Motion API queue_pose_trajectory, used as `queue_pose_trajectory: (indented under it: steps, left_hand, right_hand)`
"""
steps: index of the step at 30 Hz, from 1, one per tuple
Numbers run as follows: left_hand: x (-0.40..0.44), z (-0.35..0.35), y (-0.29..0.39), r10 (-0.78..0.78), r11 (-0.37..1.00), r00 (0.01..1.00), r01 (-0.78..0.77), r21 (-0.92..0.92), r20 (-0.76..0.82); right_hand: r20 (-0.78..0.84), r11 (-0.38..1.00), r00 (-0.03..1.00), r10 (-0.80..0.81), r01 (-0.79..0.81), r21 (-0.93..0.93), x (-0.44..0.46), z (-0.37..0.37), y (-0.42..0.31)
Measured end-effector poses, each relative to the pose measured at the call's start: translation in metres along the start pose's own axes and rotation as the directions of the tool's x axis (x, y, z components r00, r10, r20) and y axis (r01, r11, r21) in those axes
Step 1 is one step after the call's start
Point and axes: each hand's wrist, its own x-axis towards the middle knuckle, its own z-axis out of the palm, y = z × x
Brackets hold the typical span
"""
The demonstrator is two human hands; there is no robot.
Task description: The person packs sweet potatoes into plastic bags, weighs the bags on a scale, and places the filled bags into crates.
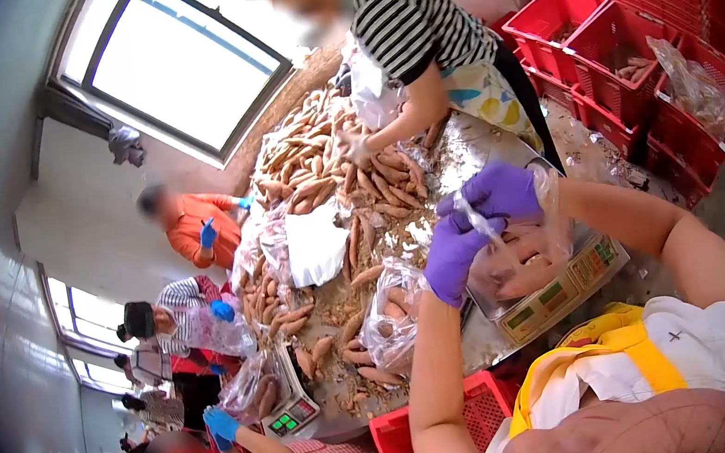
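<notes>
Both of my hands wear purple gloves and meet above a digital scale. My left hand is closed on the twisted neck of a clear plastic bag. Against it, my right hand pinches the same neck from the other side. The bag hangs down to the scale's pan, with sweet potatoes inside. Just left of my left hand, another clear bag of sweet potatoes lies on the table.
A large heap of sweet potatoes covers the table's far part. Across it stands a person in a striped shirt. More people work at the left. Red crates stand at the right; another red crate is below the table edge.
</notes>
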Motion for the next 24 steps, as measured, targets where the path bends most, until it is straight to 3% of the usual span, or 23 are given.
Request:
queue_pose_trajectory:
  steps: [1, 2, 4, 5, 7, 8, 9, 10, 11, 13, 15, 16, 17, 18, 20, 21, 22, 23, 24]
  left_hand:
    - [0.002, -0.002, 0.006, -0.047, 0.999, 0.998, 0.046, 0.018, 0.053]
    - [0.007, -0.003, 0.006, -0.047, 0.986, 0.999, 0.046, 0.159, 0.005]
    - [0.016, -0.004, 0.010, 0.037, 0.884, 0.996, 0.005, 0.467, -0.079]
    - [0.021, -0.004, 0.010, 0.046, 0.889, 0.995, -0.002, 0.459, -0.086]
    - [0.029, -0.006, 0.002, 0.139, 0.833, 0.954, 0.031, 0.552, -0.264]
    - [0.034, -0.011, -0.006, 0.137, 0.840, 0.952, 0.034, 0.541, -0.273]
    - [0.040, -0.023, -0.019, 0.340, 0.592, 0.881, 0.073, 0.803, -0.330]
    - [0.047, -0.039, -0.035, 0.538, 0.268, 0.790, 0.171, 0.948, -0.294]
    - [0.053, -0.056, -0.064, 0.610, 0.316, 0.745, 0.081, 0.945, -0.268]
    - [0.059, -0.075, -0.129, 0.460, 0.201, 0.836, 0.232, 0.952, -0.300]
    - [0.056, -0.078, -0.169, 0.365, 0.169, 0.873, 0.280, 0.945, -0.324]
    - [0.053, -0.076, -0.177, 0.431, 0.152, 0.862, 0.222, 0.963, -0.267]
    - [0.047, -0.071, -0.176, 0.487, 0.133, 0.848, 0.166, 0.977, -0.210]
    - [0.040, -0.070, -0.175, 0.472, 0.143, 0.853, 0.173, 0.975, -0.221]
    - [0.027, -0.064, -0.135, 0.225, 0.300, 0.939, 0.189, 0.935, -0.262]
    - [0.024, -0.061, -0.132, 0.117, 0.700, 0.910, 0.209, 0.683, -0.398]
    - [0.021, -0.046, -0.102, -0.042, 0.920, 0.932, 0.177, 0.350, -0.360]
    - [0.011, -0.018, -0.056, -0.093, 0.995, 0.963, 0.101, 0.020, -0.252]
    - [0.011, -0.002, -0.040, -0.052, 0.998, 0.984, 0.047, -0.036, -0.170]
  right_hand:
    - [-0.080, 0.998, 0.996, -0.046, 0.042, -0.051, 0.001, 0.002, -0.005]
    - [-0.160, 0.991, 0.983, -0.092, 0.075, -0.109, 0.003, 0.004, -0.009]
    - [-0.292, 0.963, 0.954, 0.072, 0.010, 0.270, 0.001, 0.010, -0.001]
    - [-0.283, 0.965, 0.956, 0.073, 0.003, 0.261, 0.000, 0.004, 0.010]
    - [-0.488, 0.983, 0.861, 0.142, -0.065, 0.170, -0.011, -0.011, 0.038]
    - [-0.449, 0.964, 0.860, -0.243, 0.266, -0.012, -0.025, -0.008, 0.031]
    - [-0.408, 0.957, 0.880, -0.241, 0.285, 0.049, -0.043, -0.006, 0.035]
    - [-0.366, 0.948, 0.899, -0.239, 0.297, 0.112, -0.061, -0.005, 0.039]
    - [-0.280, 0.931, 0.950, 0.142, -0.032, 0.363, -0.087, -0.012, 0.055]
    - [-0.280, 0.941, 0.906, 0.317, -0.338, -0.027, -0.133, 0.008, 0.063]
    - [-0.104, 0.864, 0.988, 0.111, -0.148, -0.481, -0.148, 0.010, 0.057]
    - [-0.102, 0.865, 0.988, 0.114, -0.149, -0.480, -0.146, 0.004, 0.058]
    - [-0.041, 0.758, 0.998, 0.048, -0.064, -0.649, -0.142, -0.005, 0.058]
    - [0.035, 0.619, 0.999, 0.003, 0.026, -0.785, -0.141, -0.014, 0.060]
    - [-0.028, 0.660, 0.998, -0.055, 0.015, -0.751, -0.130, -0.038, 0.067]
    - [-0.070, 0.690, 0.996, -0.046, -0.020, -0.724, -0.120, -0.044, 0.066]
    - [-0.062, 0.710, 0.998, 0.000, -0.043, -0.703, -0.109, -0.052, 0.068]
    - [-0.072, 0.678, 0.997, 0.009, -0.059, -0.732, -0.094, -0.048, 0.060]
    - [-0.027, 0.696, 0.989, -0.145, 0.083, -0.714, -0.081, -0.039, 0.045]
